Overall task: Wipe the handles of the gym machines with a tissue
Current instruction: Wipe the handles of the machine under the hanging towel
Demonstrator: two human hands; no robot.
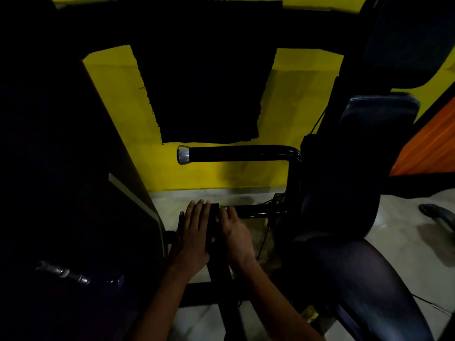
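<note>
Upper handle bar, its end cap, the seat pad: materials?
Handle bar: likely metal tube, glossy black paint, bright highlights at the bend. End cap: polished metal or chrome, silver and mirror-like. Seat pad: probably vinyl or leatherette, dark with soft sheen; too dim to be certain.

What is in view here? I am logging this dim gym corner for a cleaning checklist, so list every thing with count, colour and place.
Upper handle: one, black with a silver end cap, horizontal, centre, in front of the wall.
Lower bar: one, black, below the upper handle, under the hands.
Seat pads: several, dark blue-black, right side.
Wall: one, yellow with a black painted block, behind.
Floor: pale grey, bottom right.
Orange panel: one, right edge.
Dark machine body: one, left; too dark for detail.
Tissue: not clearly visible.
Left hand: one, fingers straight, lying flat on the black bar.
Right hand: one, on the lower bar; grip unclear.
</note>
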